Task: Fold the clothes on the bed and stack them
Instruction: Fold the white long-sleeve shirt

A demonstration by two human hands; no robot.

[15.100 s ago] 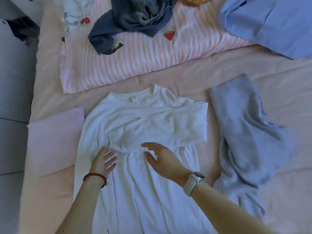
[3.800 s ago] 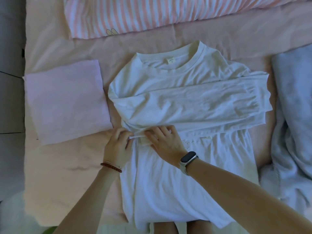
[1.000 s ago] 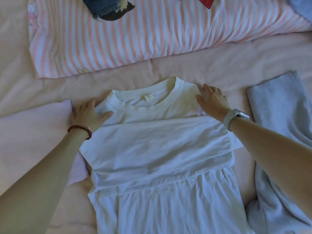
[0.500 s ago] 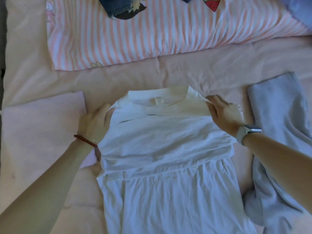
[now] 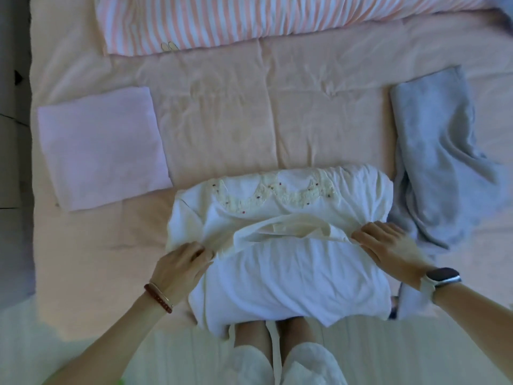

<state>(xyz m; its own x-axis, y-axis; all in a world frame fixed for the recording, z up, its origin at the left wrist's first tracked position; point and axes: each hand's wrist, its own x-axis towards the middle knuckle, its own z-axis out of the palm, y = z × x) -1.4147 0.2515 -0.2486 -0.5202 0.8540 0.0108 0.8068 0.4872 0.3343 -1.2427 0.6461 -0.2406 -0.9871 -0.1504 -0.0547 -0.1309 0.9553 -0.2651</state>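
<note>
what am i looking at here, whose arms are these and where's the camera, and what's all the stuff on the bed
There is no machine here. The camera is worn on a person's head and looks down, so the two bare arms coming in from the bottom are that person's own. They are standing at the edge of a bed with a pink cover.

The left hand, with a red bracelet at the wrist, and the right hand, with a watch, each grip one side of a white shirt that is being folded over on itself.

To the left lies a folded pale pink garment. To the right lies a loosely laid grey garment. At the top is a pink striped pillow.
</note>
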